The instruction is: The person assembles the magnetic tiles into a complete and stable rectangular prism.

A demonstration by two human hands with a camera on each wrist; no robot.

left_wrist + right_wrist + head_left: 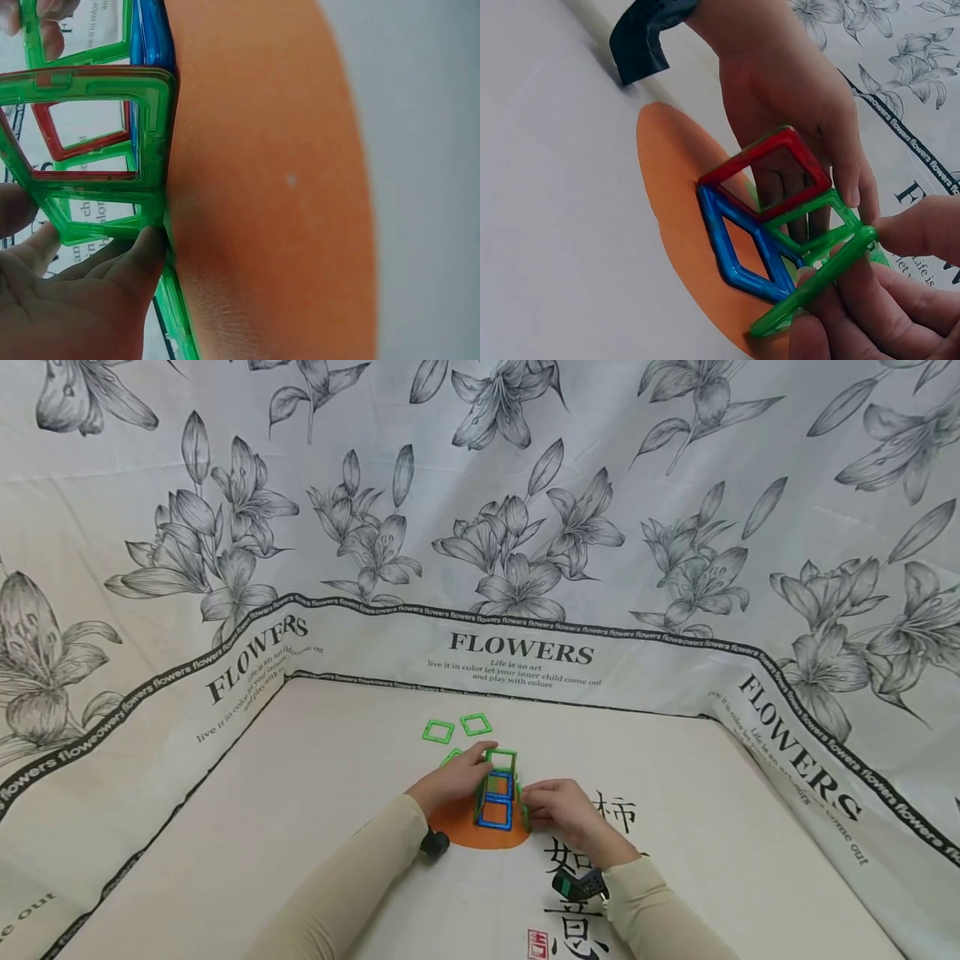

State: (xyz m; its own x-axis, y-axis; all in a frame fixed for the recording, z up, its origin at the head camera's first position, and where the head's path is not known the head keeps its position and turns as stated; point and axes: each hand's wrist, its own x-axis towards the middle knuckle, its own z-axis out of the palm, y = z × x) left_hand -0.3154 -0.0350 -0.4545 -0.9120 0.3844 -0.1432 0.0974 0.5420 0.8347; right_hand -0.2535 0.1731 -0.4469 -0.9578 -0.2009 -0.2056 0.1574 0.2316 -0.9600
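The tile structure [497,799] is right in the middle of my head view, over the orange circle [480,840] on the pale tabletop [337,760]. I see two blue frames end to end, orange showing through them, and a green frame [501,751] upright at the far end. My right wrist view picks out a red frame [808,156] too, standing along the left side.

Here's the right hand [558,810], over on the right: thumb and fingers pinching a slanted green tile [836,262] beside the blue frames. And the left hand [455,778]? It's reaching along the other side, and my left wrist view gives me thumb and fingertips gripping the structure's green edge; the exact grip on the far corner is partly hidden from me.

Beyond them I've got two loose green squares, one at left [436,741], one at right [478,732], lying apart from the build. A third green piece [452,755] peeks out past the left hand, mostly covered. Near the right forearm, black characters [573,935] run down the tabletop beside a red seal [537,945]; flower-printed cloth [517,585] rises behind.
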